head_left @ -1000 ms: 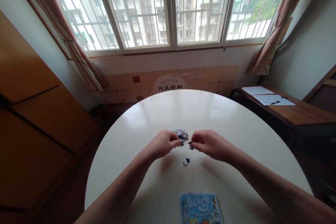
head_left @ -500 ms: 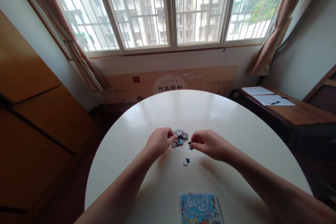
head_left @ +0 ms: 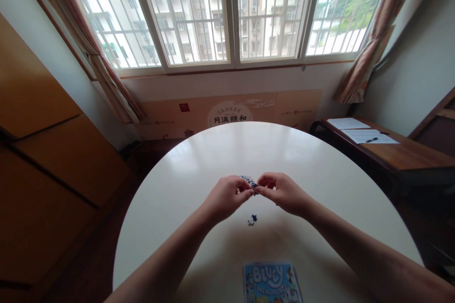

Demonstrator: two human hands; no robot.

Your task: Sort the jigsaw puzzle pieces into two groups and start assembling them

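My left hand and my right hand meet at their fingertips over the middle of the table. Both are closed in a pinch on small dark jigsaw puzzle pieces, largely covered by the fingers. Just behind the fingertips lies a pile of jigsaw puzzle pieces in blue, white and dark tones, partly hidden by my left hand. Nearer to me, a few loose puzzle pieces, dark blue and white, lie apart from the pile on the tabletop.
The round white table fills the middle. A blue "Bluey" picture card or box lies at its near edge. To the right, a wooden desk carries papers and a pen. Orange cabinets stand left.
My left hand has moved right from the pile to meet my right hand. The pieces in my right hand are now between both hands' fingertips.
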